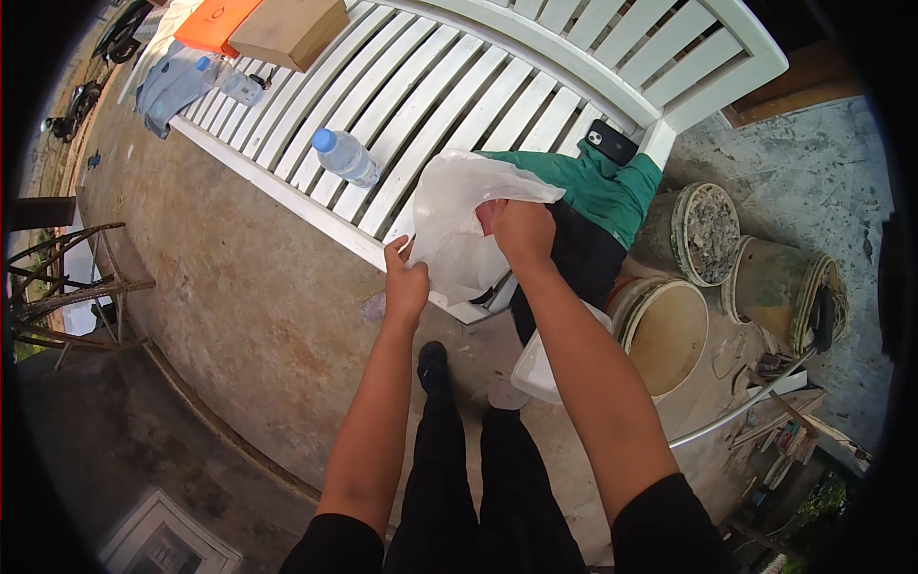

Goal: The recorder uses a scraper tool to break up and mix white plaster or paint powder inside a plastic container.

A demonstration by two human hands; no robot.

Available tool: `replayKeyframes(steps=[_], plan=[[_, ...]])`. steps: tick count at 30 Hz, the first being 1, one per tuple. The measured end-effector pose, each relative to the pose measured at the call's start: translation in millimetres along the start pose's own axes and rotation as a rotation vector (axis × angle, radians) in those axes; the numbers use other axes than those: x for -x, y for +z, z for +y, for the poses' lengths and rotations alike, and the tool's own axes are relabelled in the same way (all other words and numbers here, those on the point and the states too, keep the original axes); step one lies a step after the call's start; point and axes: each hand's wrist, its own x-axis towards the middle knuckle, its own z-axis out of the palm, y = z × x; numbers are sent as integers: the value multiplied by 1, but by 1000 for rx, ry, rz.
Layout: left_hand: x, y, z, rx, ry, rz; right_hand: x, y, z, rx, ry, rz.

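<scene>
Over the edge of a white slatted bench (459,86), a thin white plastic bag (459,230) is pinched at its rim by the closed left hand (405,285) and right hand (522,232); both grips are best kept firm so the mouth is held open evenly.

right hand's fingers (497,218) tucked inside white plastic bag (459,230), bag contents unseen

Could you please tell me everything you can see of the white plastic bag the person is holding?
The white plastic bag is thin, translucent and crumpled, held up over the front edge of the white slatted bench. The left hand pinches its lower edge; the right hand grips its upper right part. Behind it lies a green garment.
</scene>
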Motion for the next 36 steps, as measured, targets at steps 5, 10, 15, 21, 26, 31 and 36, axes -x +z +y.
replayKeyframes(steps=[5,10,15,21,26,31,36], plan=[[-61,-4,-28,42,-112,-69,-13,26,-2,-64,90,-79],[-60,13,-32,272,-162,-265,-17,34,7,-92,195,-176],[-59,9,-33,245,-151,-320,-19,38,7,-187,168,-390],[-53,-4,-32,188,-80,-349,-22,88,44,-416,97,-183],[4,-19,22,-48,-2,-213,-11,74,46,-396,182,-166],[22,-20,35,-110,142,-211,-6,58,63,-489,128,65],[24,-19,39,-95,297,-224,-2,45,56,-746,456,-59]])
